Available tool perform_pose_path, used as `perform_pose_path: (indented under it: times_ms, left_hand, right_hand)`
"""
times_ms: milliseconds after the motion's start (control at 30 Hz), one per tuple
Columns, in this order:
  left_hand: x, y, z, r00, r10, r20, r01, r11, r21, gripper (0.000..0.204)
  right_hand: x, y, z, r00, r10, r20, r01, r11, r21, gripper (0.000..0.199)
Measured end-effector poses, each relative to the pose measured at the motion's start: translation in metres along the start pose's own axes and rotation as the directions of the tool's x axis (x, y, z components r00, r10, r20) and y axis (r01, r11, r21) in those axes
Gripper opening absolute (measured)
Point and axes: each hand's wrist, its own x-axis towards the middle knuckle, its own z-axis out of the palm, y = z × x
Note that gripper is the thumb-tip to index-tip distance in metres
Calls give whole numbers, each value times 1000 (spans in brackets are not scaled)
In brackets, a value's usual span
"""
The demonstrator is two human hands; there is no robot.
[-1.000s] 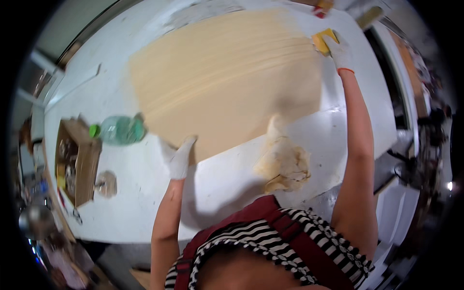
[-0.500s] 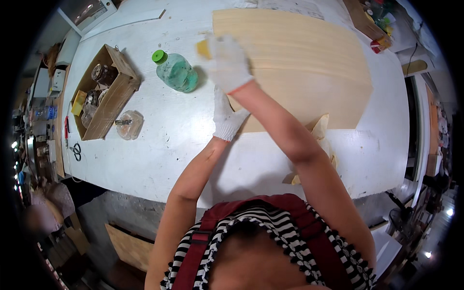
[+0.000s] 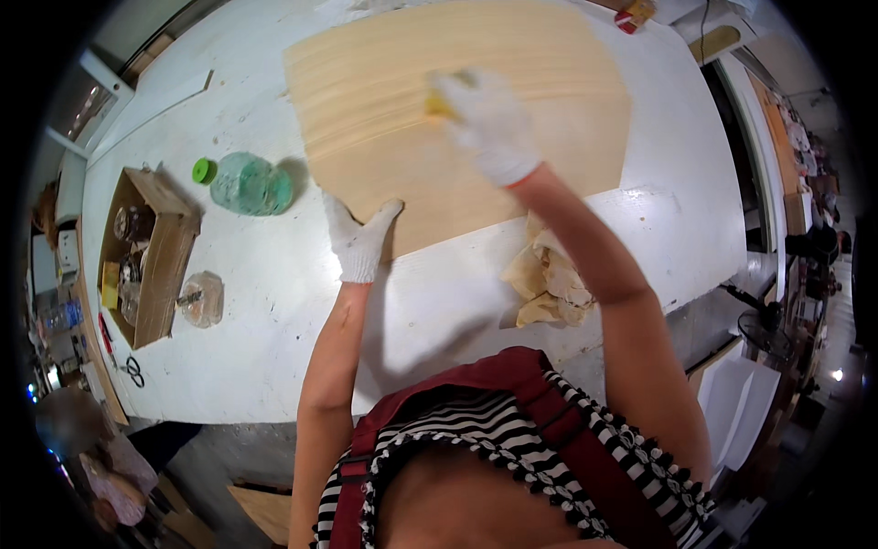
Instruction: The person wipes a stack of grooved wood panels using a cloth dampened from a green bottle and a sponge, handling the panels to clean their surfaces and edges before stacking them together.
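Observation:
A thin, pale wood veneer sheet [image 3: 393, 192] with wavy grain lies on the white table. My left hand [image 3: 357, 240], in a white knit glove, rests at its near left corner, thumb spread out over the sheet and the other fingers by the left edge. Over the middle of the sheet is my right hand [image 3: 498, 128], gloved too and smeared by motion. Its fingers are closed on a small yellow block [image 3: 441, 99], possibly a sponge; the blur hides its exact kind.
Left of the sheet lies a green-capped bottle [image 3: 251, 185] with greenish contents. Beyond it sit an open wooden box [image 3: 174, 247] of jars, a clear container [image 3: 201, 299] and scissors [image 3: 134, 371]. Crumpled tan cloth [image 3: 549, 279] lies near my right forearm. A person [image 3: 114, 476] is at lower left.
My right hand has swept from the sheet's left edge to its middle with the yellow block. My left hand stays at the corner, now fully uncovered. The whole view has turned.

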Motion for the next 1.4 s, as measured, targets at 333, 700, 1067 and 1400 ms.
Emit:
perform_pose_path:
  times_ms: [333, 700, 1067, 1400]
  left_hand:
    - [3, -11, 8, 995, 46, -87, -44, 999, 23, 72]
    - [4, -4, 2, 986, 160, -39, -158, 987, 39, 69]
    - [8, -78, -12, 982, 68, 173, -90, 989, 118, 81]
    - [2, -9, -12, 985, 170, -39, -170, 985, 0, 87]
  right_hand:
    - [-79, 321, -120, 725, 634, -269, -686, 629, -364, 58]
    - [-56, 122, 12, 963, 165, -213, -243, 872, -425, 60]
    - [30, -181, 66, 1000, 6, 29, -21, 839, 543, 55]
    - [21, -19, 41, 973, -176, -150, 194, 975, 108, 43]
